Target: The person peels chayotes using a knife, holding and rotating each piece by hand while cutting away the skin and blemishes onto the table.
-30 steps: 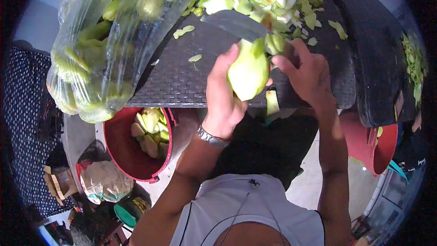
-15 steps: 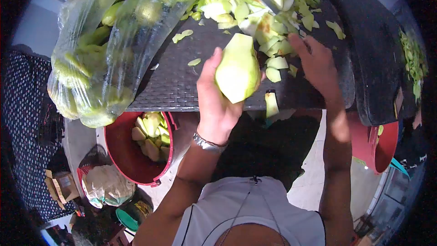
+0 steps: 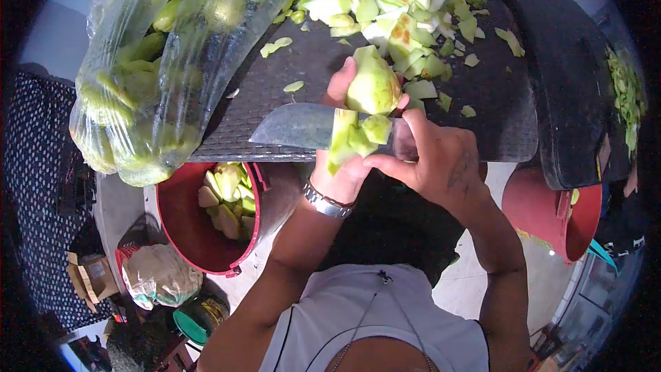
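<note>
A pale green pear-shaped fruit (image 3: 373,83), its skin partly pared into flat facets, rests in my left hand (image 3: 340,86), the fingers wrapped round it. My right hand (image 3: 441,158) is closed on a broad-bladed knife (image 3: 292,126). The blade points left and lies just below the fruit, in front of my left palm. Cut green peel (image 3: 344,141) sits on the blade and partly covers it. The knife handle is mostly hidden by my right fingers. Beyond my hands, a heap of peelings (image 3: 413,14), some with brown spots, covers the back of the dark woven tabletop (image 3: 268,96).
A clear plastic bag (image 3: 138,110) of green fruit hangs over the table's left edge. Below it stands a red bucket (image 3: 200,234) with pale cut pieces inside. Another red bucket (image 3: 544,207) is at the right, below a black chair-like panel (image 3: 571,96).
My right hand has come from the peelings heap down and left to the fruit, with the knife now across it. Fresh peel lies on the blade. My left hand has tilted the fruit.
</note>
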Demonstrator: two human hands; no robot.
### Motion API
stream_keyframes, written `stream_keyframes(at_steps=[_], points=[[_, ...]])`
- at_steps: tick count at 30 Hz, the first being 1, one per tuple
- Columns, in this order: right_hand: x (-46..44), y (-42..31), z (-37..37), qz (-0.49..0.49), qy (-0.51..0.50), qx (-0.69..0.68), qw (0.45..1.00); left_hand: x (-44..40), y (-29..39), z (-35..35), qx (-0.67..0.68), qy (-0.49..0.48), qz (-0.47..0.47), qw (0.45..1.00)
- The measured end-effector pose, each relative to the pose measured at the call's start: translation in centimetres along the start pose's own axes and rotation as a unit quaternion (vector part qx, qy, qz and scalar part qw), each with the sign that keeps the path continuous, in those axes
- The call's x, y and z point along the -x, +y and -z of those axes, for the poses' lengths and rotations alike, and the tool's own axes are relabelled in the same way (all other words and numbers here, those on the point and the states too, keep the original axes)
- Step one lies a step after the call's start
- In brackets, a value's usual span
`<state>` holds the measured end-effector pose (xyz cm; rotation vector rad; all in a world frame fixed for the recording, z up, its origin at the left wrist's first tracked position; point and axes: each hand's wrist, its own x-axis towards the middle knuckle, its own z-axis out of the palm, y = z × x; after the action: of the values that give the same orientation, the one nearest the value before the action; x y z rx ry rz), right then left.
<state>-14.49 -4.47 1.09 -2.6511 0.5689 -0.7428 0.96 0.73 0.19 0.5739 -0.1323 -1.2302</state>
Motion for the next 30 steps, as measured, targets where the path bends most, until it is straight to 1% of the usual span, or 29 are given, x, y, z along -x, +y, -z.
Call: stream_keyframes(at_steps=[3,6,8,9,10,11,12,13,14,15,17,18,21,22,25,27,28,30], points=[[-0.3,0.5,0.0,-0.003,0.005,0.003,1.000,0.9,-0.1,-0.7,-0.006,-0.010,-0.031,0.999],[-0.5,1.2,0.4,-0.025,-0.010,0.023,0.999,0.1,0.3,-0.1,0.006,0.018,0.009,1.000],[-0.8,1.9,0.8,-0.049,-0.029,0.042,0.998,0.0,0.1,0.3,-0.011,0.023,-0.018,1.000],[-1.0,2.1,0.9,-0.091,-0.025,0.023,0.995,0.1,0.1,0.2,-0.019,0.026,-0.031,0.999],[-1.3,2.3,1.0,-0.134,-0.021,0.005,0.991,0.3,-0.4,-0.2,-0.004,0.051,-0.085,0.995],[-1.7,2.7,1.2,-0.176,-0.016,-0.013,0.984,0.5,-0.1,-0.5,-0.008,0.056,-0.064,0.996],[-2.2,3.5,1.6,-0.219,-0.003,0.000,0.976,0.7,0.5,-0.7,-0.012,0.061,-0.043,0.997],[-2.5,3.6,2.2,-0.238,-0.003,-0.036,0.971,0.8,1.0,-0.7,-0.016,0.066,-0.023,0.997],[-2.8,3.6,2.8,-0.257,-0.004,-0.073,0.964,0.6,1.1,0.0,-0.004,0.025,-0.006,1.000],[-3.1,3.5,3.1,-0.274,-0.005,-0.110,0.955,0.5,1.1,0.1,0.002,0.034,-0.008,0.999],[-2.6,1.9,2.9,-0.227,-0.067,-0.092,0.967,0.2,0.6,0.1,0.015,0.046,-0.012,0.999],[-2.3,1.1,2.8,-0.205,-0.097,-0.082,0.970,-0.1,-0.4,0.2,0.001,0.102,-0.064,0.993],[-1.5,0.7,1.3,-0.096,-0.061,-0.068,0.991,-0.7,-0.2,1.2,0.024,0.022,-0.019,0.999],[-1.8,0.5,1.8,-0.105,-0.077,-0.051,0.990,-0.8,-0.2,1.4,0.008,0.022,-0.021,0.999],[-2.0,1.0,1.7,-0.060,-0.046,-0.017,0.997,-1.0,-0.2,1.7,-0.037,0.023,-0.037,0.998],[-2.6,1.5,2.3,-0.091,-0.076,-0.040,0.992,-1.3,0.0,1.4,-0.064,0.029,-0.058,0.996],[-2.9,1.8,2.5,-0.106,-0.093,-0.052,0.989,-1.3,0.0,1.4,-0.053,0.037,-0.049,0.997],[-4.2,3.8,2.5,-0.188,-0.047,-0.012,0.981,-1.3,0.1,1.5,-0.032,0.053,-0.033,0.998]])
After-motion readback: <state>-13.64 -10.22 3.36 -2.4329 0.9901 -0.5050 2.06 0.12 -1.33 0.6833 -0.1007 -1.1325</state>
